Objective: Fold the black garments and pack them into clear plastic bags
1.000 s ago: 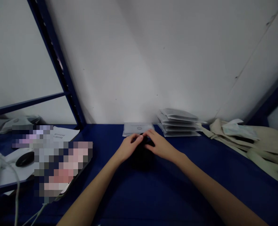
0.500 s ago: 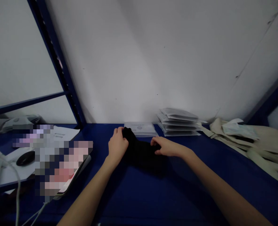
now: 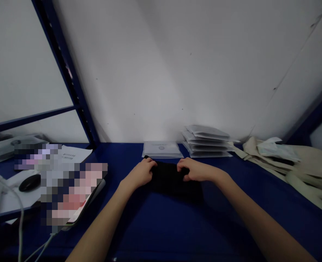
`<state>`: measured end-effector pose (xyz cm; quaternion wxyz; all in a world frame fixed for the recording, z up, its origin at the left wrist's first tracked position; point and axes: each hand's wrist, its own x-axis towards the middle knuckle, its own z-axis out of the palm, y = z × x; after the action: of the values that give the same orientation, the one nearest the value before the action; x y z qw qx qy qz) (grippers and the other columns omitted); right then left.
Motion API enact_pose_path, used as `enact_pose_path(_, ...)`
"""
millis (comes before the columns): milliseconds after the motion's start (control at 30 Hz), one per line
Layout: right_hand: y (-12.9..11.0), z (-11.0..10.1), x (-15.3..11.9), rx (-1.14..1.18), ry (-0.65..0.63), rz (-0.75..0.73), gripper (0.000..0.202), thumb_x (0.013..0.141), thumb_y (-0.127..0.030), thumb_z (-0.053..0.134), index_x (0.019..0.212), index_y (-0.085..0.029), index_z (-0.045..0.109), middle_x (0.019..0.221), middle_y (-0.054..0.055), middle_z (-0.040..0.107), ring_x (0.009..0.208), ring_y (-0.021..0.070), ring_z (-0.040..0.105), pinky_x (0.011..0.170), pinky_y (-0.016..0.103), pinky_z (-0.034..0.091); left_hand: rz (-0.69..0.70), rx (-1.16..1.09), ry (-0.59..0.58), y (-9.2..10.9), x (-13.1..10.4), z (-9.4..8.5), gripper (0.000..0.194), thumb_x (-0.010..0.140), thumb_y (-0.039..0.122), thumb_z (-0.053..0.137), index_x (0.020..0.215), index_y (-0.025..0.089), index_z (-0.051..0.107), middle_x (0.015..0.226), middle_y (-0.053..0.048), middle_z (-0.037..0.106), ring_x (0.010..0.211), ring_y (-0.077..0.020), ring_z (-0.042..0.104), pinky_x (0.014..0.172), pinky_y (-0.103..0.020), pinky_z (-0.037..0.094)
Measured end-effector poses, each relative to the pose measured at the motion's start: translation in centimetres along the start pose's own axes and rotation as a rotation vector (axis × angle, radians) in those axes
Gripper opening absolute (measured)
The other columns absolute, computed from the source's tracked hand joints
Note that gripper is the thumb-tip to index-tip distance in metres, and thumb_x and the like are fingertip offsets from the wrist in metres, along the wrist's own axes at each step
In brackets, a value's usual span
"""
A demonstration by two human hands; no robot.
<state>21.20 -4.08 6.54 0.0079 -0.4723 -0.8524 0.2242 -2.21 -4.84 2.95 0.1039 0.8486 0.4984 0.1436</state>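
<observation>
A black piece of cloth [image 3: 169, 182] lies on the blue table in front of me, its far edge roughly straight. My left hand [image 3: 141, 172] grips its left end, fingers curled over the fabric. At the right part of the far edge, my right hand [image 3: 196, 169] is closed with thumb and fingers pinching the cloth. What kind of textile it is cannot be made out, since it is dark and shows little detail.
Behind the cloth lies a flat clear packet [image 3: 161, 149], with a stack of similar packets [image 3: 207, 142] to its right. Beige fabric bags [image 3: 310, 160] lie at the right. On the left are a black mouse [image 3: 30, 182], papers [image 3: 76, 154] and a white cable [image 3: 20, 225].
My left hand has come down and slightly right with its end of the cloth. The cloth now lies flatter, its right end further out. My right hand has barely moved.
</observation>
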Motion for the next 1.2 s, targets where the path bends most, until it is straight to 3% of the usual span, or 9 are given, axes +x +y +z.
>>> enact_pose_path(133, 1.0, -0.8, 0.0, 0.152, -0.003, -0.064, 0.013, 0.062, -0.015, 0.054, 0.072, -0.020, 0.048, 0.074, -0.002, 0.051, 0.069, 0.0141, 0.046, 0.060, 0.025, 0.034, -0.121, 0.033, 0.027, -0.4, -0.1, -0.3, 0.036, 0.086, 0.026, 0.042, 0.119, 0.015, 0.053, 0.117, -0.012, 0.055, 0.108, -0.0219, 0.052, 0.094, -0.033, 0.041)
enact_pose_path(267, 2.6, -2.5, -1.2, 0.299, 0.071, -0.101, 0.013, 0.062, -0.016, 0.050, 0.065, -0.020, 0.038, 0.067, -0.003, 0.045, 0.067, 0.0134, 0.044, 0.060, 0.024, 0.034, -0.243, 0.175, -0.026, -0.4, -0.3, -0.7, 0.031, 0.085, 0.022, 0.045, 0.113, 0.014, 0.056, 0.113, -0.013, 0.053, 0.101, -0.0220, 0.054, 0.086, -0.032, 0.043)
enact_pose_path(400, 4.7, -3.6, -3.0, 0.377, 0.108, 0.025, 0.021, 0.060, -0.018, 0.050, 0.081, -0.021, 0.048, 0.083, 0.000, 0.056, 0.083, 0.0187, 0.053, 0.072, 0.028, 0.041, -0.308, 0.319, 0.041, -0.4, -0.4, -1.0, 0.024, 0.080, 0.019, 0.049, 0.102, 0.015, 0.059, 0.110, -0.013, 0.052, 0.103, -0.0252, 0.050, 0.081, -0.034, 0.044)
enact_pose_path(567, 6.2, -3.5, -4.1, 0.359, -0.037, 0.165, 0.051, 0.064, -0.037, 0.061, 0.112, -0.023, 0.054, 0.116, 0.006, 0.059, 0.112, 0.0276, 0.050, 0.093, 0.034, 0.040, -0.290, 0.325, 0.100, -0.2, -0.3, -1.3, 0.013, 0.080, 0.021, 0.050, 0.087, 0.016, 0.060, 0.101, -0.009, 0.058, 0.100, -0.0244, 0.050, 0.082, -0.035, 0.042)
enact_pose_path(667, 5.5, -2.9, -3.5, 0.280, 0.062, 0.175, 0.050, 0.067, -0.048, 0.060, 0.109, -0.021, 0.058, 0.113, 0.008, 0.061, 0.108, 0.0292, 0.053, 0.089, 0.036, 0.042, -0.274, 0.279, 0.138, -0.1, -0.2, -1.5, 0.010, 0.081, 0.021, 0.051, 0.084, 0.017, 0.059, 0.092, -0.008, 0.062, 0.094, -0.0227, 0.053, 0.080, -0.033, 0.041)
enact_pose_path(767, 4.7, -2.5, -2.6, 0.228, 0.123, 0.129, 0.028, 0.071, -0.042, 0.056, 0.084, -0.018, 0.061, 0.090, 0.007, 0.065, 0.088, 0.0264, 0.058, 0.077, 0.036, 0.045, -0.301, 0.190, 0.154, 0.0, -0.2, -1.8, 0.010, 0.082, 0.023, 0.051, 0.082, 0.018, 0.059, 0.086, -0.007, 0.064, 0.085, -0.0208, 0.057, 0.072, -0.029, 0.041)
enact_pose_path(867, 4.6, -2.5, -2.3, 0.294, 0.148, 0.057, 0.013, 0.069, -0.026, 0.052, 0.077, -0.018, 0.058, 0.080, 0.003, 0.063, 0.079, 0.0215, 0.058, 0.072, 0.032, 0.044, -0.371, 0.111, 0.160, 0.0, -0.2, -2.1, 0.013, 0.084, 0.025, 0.048, 0.080, 0.020, 0.059, 0.080, -0.005, 0.065, 0.076, -0.0193, 0.060, 0.065, -0.027, 0.040)
enact_pose_path(1033, 4.7, -3.1, -2.9, 0.451, 0.219, -0.017, 0.035, 0.057, -0.013, 0.043, 0.088, -0.019, 0.057, 0.091, 0.002, 0.063, 0.087, 0.0199, 0.057, 0.077, 0.031, 0.043, -0.364, 0.081, 0.161, -0.3, -0.3, -2.1, 0.014, 0.084, 0.026, 0.048, 0.085, 0.020, 0.061, 0.083, -0.006, 0.065, 0.080, -0.0201, 0.060, 0.067, -0.027, 0.041)
enact_pose_path(1200, 5.3, -3.8, -4.1, 0.442, 0.275, 0.122, 0.026, 0.061, -0.021, 0.046, 0.082, -0.020, 0.060, 0.087, 0.003, 0.065, 0.090, 0.0241, 0.057, 0.083, 0.037, 0.042, -0.264, 0.144, 0.052, -1.0, -0.5, -1.8, 0.017, 0.076, 0.019, 0.054, 0.091, 0.016, 0.062, 0.098, -0.009, 0.062, 0.094, -0.0225, 0.057, 0.076, -0.029, 0.042)
